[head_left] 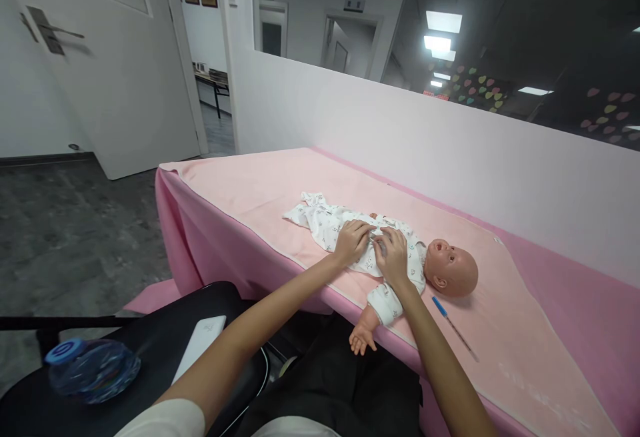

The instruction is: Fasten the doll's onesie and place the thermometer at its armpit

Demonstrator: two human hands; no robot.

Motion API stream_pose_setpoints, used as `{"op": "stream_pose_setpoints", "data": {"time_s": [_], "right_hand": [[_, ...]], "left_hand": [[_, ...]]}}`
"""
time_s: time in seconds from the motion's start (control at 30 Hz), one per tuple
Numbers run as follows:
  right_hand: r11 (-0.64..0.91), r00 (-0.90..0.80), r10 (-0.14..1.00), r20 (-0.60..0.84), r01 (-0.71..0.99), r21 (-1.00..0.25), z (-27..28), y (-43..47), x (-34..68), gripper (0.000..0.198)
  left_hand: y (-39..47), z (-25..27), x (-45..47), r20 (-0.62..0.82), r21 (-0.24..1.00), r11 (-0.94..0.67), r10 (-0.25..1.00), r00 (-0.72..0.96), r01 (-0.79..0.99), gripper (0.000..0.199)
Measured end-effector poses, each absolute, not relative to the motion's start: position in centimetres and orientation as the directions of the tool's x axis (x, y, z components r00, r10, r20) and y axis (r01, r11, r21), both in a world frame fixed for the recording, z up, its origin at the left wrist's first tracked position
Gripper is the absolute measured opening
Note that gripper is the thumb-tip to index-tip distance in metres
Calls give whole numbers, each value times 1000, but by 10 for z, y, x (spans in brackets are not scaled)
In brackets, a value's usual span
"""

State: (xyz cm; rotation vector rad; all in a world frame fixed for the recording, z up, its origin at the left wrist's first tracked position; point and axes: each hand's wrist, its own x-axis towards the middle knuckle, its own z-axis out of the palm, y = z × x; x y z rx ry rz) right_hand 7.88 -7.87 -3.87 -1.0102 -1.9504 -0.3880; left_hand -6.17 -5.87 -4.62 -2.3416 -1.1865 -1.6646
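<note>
A baby doll lies on its back with its head to the right, dressed in a white romper with small printed figures. At the front of the romper, around the doll's middle, my left hand has its fingers closed on the fabric. Close beside it, my right hand pinches the cloth with thumb and fingers bent. The fingertips of both hands nearly meet, and the exact bit of cloth between them is partly hidden. One doll arm hangs over the near table edge, below my right hand.
A pink cloth covers the table. On it, right of my right forearm, lies a slim stick with a blue end. A black chair at left holds a water bottle and a white flat box. A wall with a window stands behind.
</note>
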Motion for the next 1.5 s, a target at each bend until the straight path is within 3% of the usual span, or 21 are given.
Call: {"op": "stream_pose_setpoints", "data": {"time_s": [0.4, 1.0, 1.5], "right_hand": [[744, -319, 345, 883, 667, -50, -36, -83, 77, 15], [609, -183, 439, 879, 781, -142, -39, -81, 78, 12], [590, -169, 425, 889, 797, -131, -40, -80, 78, 11]], "left_hand": [[-66, -40, -66, 820, 391, -721, 555, 139, 573, 28], [-66, -41, -63, 823, 291, -749, 514, 244, 595, 15], [-63, -42, -61, 832, 299, -711, 521, 191, 637, 3]]}}
